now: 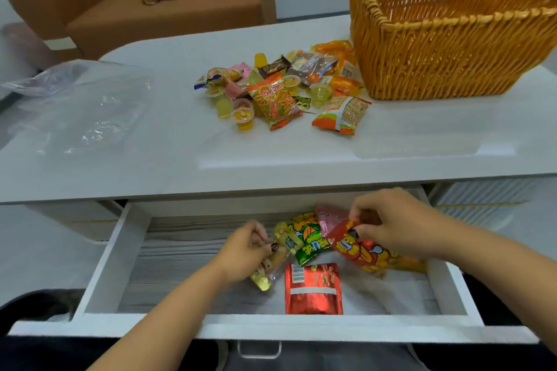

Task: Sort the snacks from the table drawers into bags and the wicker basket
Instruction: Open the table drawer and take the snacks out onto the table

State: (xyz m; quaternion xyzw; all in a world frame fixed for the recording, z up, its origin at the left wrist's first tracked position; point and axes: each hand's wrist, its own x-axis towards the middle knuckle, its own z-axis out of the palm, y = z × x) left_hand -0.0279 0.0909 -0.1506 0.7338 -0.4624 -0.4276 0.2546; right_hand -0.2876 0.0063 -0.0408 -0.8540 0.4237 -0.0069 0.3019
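Early stage. Snack pile (283, 90) heaped on counter (180, 144) beside empty-looking wicker basket (452, 36); clear bags (81, 105) unfilled. Left hand (245, 250) pinching small sweets, right hand (391, 226) gripping red-yellow packet (361, 250) inside open drawer (105, 265); red foil pouch (313, 289) waiting.

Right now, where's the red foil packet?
In the head view, the red foil packet lies flat in the open drawer, centre-front, just below the green snack bag, between the two hands, untouched.

In the open drawer (111, 253), the left hand (244, 253) pinches a yellow-green packet (286, 239); at three o'clock, the right hand (391, 220) grips a red-yellow bag (361, 253).
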